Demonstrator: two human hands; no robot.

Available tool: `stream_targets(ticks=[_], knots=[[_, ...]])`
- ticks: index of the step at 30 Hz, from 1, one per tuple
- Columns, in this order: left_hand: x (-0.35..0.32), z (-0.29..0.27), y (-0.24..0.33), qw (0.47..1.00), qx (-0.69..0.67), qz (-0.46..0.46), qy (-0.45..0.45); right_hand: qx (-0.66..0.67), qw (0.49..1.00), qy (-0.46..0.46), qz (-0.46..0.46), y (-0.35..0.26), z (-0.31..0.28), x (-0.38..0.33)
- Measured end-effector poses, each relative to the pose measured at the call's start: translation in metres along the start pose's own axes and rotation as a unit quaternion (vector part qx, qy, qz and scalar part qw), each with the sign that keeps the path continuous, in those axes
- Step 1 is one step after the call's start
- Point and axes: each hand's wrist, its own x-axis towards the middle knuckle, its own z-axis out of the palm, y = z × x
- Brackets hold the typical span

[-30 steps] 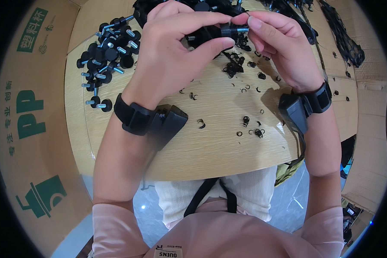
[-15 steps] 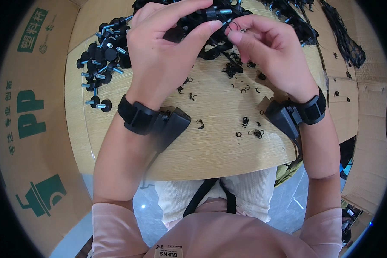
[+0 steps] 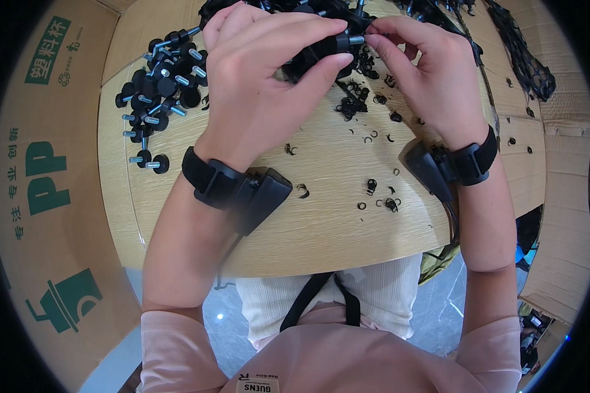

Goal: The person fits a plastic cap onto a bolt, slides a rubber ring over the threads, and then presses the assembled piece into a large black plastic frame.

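Note:
My left hand (image 3: 262, 72) is closed round a black-headed threaded bolt (image 3: 337, 44). The silver thread points right, out past my thumb and forefinger. At the tip of that thread, my right hand (image 3: 432, 82) has its thumb and forefinger pinched together; what sits between them is too small to make out. Beyond both hands lies a heap of black parts (image 3: 308, 9), partly covered by my left hand. A cluster of small black rings (image 3: 353, 101) rests on the table below the bolt.
More bolts with round black heads (image 3: 166, 86) are piled at the left of the wooden table (image 3: 295, 239). Loose rings and broken bits (image 3: 391, 204) lie scattered nearer me. Cardboard (image 3: 65, 170) walls the left side; a black mesh bag (image 3: 521, 56) lies at the far right.
The thin black loop seen between my right fingertips and the bolt no longer shows. My right hand has shifted slightly right, and the bolt now sits lower and further right.

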Motion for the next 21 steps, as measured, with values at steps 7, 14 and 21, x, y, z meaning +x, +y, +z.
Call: stream_targets(ticks=[7, 14, 21], knots=[[-0.006, -0.003, -0.001, 0.987, -0.065, -0.146, -0.032, 0.449, 0.878, -0.125, 0.111, -0.001, -0.004, 0.002], [-0.014, 0.003, -0.008, 0.922, -0.327, -0.207, -0.010, 0.255, 0.961, -0.078, 0.077, 0.002, 0.006, 0.001], [-0.013, 0.002, -0.012, 0.907, -0.313, -0.281, 0.012, 0.444, 0.883, -0.137, 0.061, -0.005, -0.007, -0.001]])
